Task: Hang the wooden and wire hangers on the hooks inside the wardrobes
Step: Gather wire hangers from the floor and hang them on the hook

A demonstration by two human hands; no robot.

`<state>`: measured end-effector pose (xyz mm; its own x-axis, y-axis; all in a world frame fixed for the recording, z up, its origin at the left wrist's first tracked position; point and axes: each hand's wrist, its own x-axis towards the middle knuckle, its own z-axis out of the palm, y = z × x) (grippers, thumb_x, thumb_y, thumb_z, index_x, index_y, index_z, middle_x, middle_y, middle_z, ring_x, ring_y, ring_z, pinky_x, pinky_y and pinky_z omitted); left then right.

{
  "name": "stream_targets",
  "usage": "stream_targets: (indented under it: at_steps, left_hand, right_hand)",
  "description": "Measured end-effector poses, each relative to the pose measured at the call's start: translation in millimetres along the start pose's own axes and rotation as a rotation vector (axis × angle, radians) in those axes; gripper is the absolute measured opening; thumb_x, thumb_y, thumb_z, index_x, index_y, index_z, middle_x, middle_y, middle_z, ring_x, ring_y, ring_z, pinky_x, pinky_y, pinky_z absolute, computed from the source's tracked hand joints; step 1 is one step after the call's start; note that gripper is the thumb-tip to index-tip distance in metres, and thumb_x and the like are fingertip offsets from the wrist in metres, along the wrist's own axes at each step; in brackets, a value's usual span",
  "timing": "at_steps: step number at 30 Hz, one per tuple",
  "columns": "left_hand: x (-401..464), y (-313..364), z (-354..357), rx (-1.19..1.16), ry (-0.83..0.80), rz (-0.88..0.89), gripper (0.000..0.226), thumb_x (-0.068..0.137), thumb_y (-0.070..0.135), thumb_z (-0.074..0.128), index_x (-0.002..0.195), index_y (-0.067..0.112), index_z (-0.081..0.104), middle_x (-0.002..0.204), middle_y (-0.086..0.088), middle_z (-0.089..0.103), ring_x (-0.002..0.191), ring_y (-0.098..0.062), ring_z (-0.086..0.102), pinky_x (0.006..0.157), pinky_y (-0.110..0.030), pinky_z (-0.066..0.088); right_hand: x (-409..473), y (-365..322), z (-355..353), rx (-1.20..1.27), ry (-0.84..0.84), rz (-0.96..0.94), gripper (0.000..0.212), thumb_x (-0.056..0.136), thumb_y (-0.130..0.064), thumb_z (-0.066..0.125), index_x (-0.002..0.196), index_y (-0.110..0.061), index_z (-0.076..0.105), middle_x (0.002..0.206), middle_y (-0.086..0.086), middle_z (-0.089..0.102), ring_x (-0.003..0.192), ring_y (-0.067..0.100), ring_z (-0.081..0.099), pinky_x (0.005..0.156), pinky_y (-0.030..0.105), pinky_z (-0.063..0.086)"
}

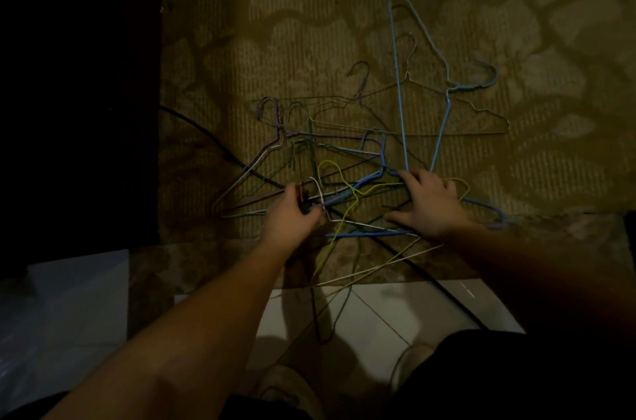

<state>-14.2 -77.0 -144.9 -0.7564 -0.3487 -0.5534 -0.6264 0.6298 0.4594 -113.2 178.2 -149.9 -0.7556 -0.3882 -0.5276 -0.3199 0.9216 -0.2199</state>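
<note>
A tangle of wire hangers [347, 158] lies on the patterned carpet [309, 23]. The left hand [292, 213] has its fingers curled around hanger hooks, grasping them. The right hand [430, 204] rests spread, fingers released, on the pile's right side.

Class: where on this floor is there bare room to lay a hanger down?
Free: the carpet left of the light blue hanger, and the carpet right of it. Crowded: the tangled hangers between left hand and right hand.

Dim home room, patterned carpet [344, 23], white floor tiles [395, 309], wire hangers [344, 178]
</note>
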Motion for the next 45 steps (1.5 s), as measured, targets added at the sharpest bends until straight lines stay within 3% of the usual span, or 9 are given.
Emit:
stream_targets:
  at_steps: [6,12,19,26,30,33,37,40,45]
  left_hand:
    - [16,1,-11,0.243,0.008,-0.069,0.071,0.094,0.039,0.053,0.152,0.012,0.022,0.156,-0.008,0.029,0.146,-0.024,0.02,0.118,-0.042,0.012]
    - [18,4,-16,0.343,-0.053,0.015,0.045,0.094,0.047,0.048,0.126,0.016,0.048,0.133,-0.007,0.052,0.126,-0.027,0.042,0.108,-0.043,0.027]
    - [9,15,-15,-0.199,-0.159,-0.208,0.053,0.08,0.059,0.066,0.111,0.022,0.046,0.104,-0.002,0.062,0.09,-0.021,0.06,0.081,-0.038,0.052]
    - [-4,15,6,0.093,-0.109,-0.254,0.091,0.062,0.072,0.072,0.128,0.021,0.037,0.132,-0.006,0.054,0.123,-0.032,0.049,0.103,-0.053,0.04]
    - [-5,25,16,0.302,-0.157,-0.201,0.115,0.07,0.071,0.069,0.152,0.018,0.007,0.152,-0.014,0.032,0.138,-0.034,0.032,0.111,-0.05,0.03]
    - [-5,23,22,0.428,-0.156,-0.121,0.096,0.085,0.051,0.065,0.153,0.016,0.007,0.146,-0.016,0.037,0.131,-0.035,0.041,0.105,-0.047,0.036]
    - [-1,16,19,0.286,-0.009,-0.193,0.054,0.093,0.018,0.057,0.138,0.013,0.028,0.111,-0.011,0.062,0.094,-0.033,0.063,0.076,-0.043,0.054]
    - [-3,14,19,0.269,0.009,-0.23,0.048,0.091,0.02,0.059,0.13,0.012,0.033,0.113,-0.012,0.061,0.099,-0.034,0.061,0.086,-0.046,0.051]
    - [3,9,16,0.306,-0.097,-0.337,0.035,0.09,0.027,0.061,0.119,0.014,0.047,0.115,-0.01,0.061,0.106,-0.029,0.059,0.084,-0.037,0.047]
  right_hand:
    - [-7,-17,16,-0.151,-0.083,-0.046,0.117,0.067,-0.082,0.06,0.155,-0.034,0.0,0.161,0.012,0.008,0.148,0.029,0.009,0.113,0.05,0.017]
    - [-5,-16,12,-0.286,-0.053,-0.124,0.105,0.077,-0.077,0.052,0.155,-0.031,-0.001,0.159,0.016,0.015,0.144,0.033,0.019,0.113,0.048,0.02]
    - [0,-19,5,-0.322,0.024,-0.087,0.096,0.078,-0.077,0.051,0.152,-0.027,0.015,0.15,0.013,0.031,0.134,0.033,0.036,0.103,0.046,0.033]
    - [1,-11,5,-0.13,-0.015,-0.115,0.088,0.083,-0.069,0.055,0.152,-0.026,0.021,0.154,0.008,0.029,0.139,0.028,0.031,0.107,0.045,0.029]
    - [3,-5,2,-0.021,0.004,-0.15,0.074,0.09,-0.056,0.055,0.15,-0.026,0.025,0.148,0.0,0.038,0.135,0.022,0.037,0.104,0.041,0.032]
    - [5,-5,-2,0.063,0.022,-0.145,0.063,0.094,-0.045,0.054,0.149,-0.024,0.03,0.146,-0.002,0.043,0.133,0.02,0.041,0.103,0.04,0.033]
    - [9,2,-6,0.148,0.189,-0.065,0.05,0.093,-0.032,0.056,0.14,-0.019,0.043,0.141,0.004,0.047,0.131,0.024,0.042,0.103,0.042,0.033]
    - [16,8,-10,0.292,0.319,0.172,0.046,0.093,-0.03,0.058,0.134,-0.013,0.048,0.134,0.01,0.047,0.126,0.03,0.044,0.102,0.046,0.035]
    - [35,6,-14,0.458,0.063,0.465,0.045,0.089,-0.056,0.058,0.104,-0.013,0.059,0.101,0.009,0.065,0.095,0.031,0.062,0.088,0.047,0.051]
